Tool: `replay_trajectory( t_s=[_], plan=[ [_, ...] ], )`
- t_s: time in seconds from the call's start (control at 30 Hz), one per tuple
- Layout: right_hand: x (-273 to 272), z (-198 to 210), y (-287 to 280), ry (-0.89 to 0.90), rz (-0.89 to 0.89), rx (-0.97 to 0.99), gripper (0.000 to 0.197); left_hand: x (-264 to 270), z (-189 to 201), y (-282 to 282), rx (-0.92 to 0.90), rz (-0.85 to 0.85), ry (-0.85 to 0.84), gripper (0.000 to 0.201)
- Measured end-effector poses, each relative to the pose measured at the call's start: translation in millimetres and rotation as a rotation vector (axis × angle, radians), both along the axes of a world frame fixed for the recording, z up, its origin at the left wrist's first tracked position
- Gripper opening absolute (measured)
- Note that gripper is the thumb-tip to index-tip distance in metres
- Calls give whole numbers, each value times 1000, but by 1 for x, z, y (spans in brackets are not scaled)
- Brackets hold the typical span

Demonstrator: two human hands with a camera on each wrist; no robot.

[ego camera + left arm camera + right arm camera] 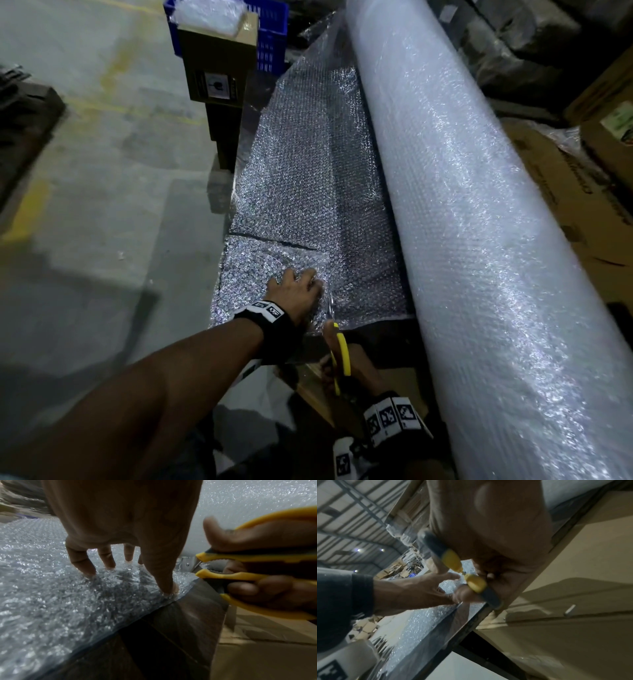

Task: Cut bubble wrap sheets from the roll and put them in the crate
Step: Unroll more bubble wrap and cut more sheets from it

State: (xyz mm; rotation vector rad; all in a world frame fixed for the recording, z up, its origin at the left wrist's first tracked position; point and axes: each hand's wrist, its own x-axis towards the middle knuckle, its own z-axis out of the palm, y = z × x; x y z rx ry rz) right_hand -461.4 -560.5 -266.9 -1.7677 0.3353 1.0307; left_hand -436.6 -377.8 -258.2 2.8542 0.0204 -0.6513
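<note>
At the near edge of the unrolled sheet (308,192), the left hand (295,291) presses down with spread, nearly straight fingers (82,562), the thumb planted close to the sheet's corner; it pins the wrap flat and curls round nothing. Just beside it, toward the roll (462,212), the right hand (356,368) is closed round the yellow handles of the scissors (343,353), fingers through the loops, with the handles slightly parted in the left wrist view. The relation that matters: the sheet lies ahead of the scissors, stretching away from the person, and its long axis runs parallel to the roll, which lies along its right side. The scissors point forward into the near edge, between the pinning hand and the roll, so the right hand is the nearer one to any cut line; a cut from here would likely run lengthwise up the sheet, though that is only my reading. One cut across the sheet already shows as a dark line beyond the left hand. The crate (267,37), blue and far ahead behind a cardboard box (215,65), holds some wrap. The blades are mostly hidden by the hands, so whether they already bite the wrap cannot be told; the right wrist view is blurred and tilted.
</note>
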Motion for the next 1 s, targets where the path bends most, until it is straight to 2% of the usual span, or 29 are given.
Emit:
replay_trajectory(
  t_s=[0.13,0.27,0.5,0.6,0.73,0.83,1.0],
  plan=[
    [4,2,3,-41,15,-66,63,2,-1,1,-1,-4,7,93],
    [4,9,8,67,-69,18,69,2,-1,1,1,-8,9,95],
    [13,11,12,43,-43,-6,62,6,-2,-1,21,3,21,101],
    [13,11,8,41,-35,41,57,8,-1,-2,16,8,42,100],
    [21,21,17,104,-59,40,67,9,1,-4,10,30,50,90],
    [25,21,21,56,-6,-45,72,8,0,-3,-5,28,40,88],
    [28,26,17,53,-12,-13,63,9,-1,-1,-19,22,32,91]
  ],
)
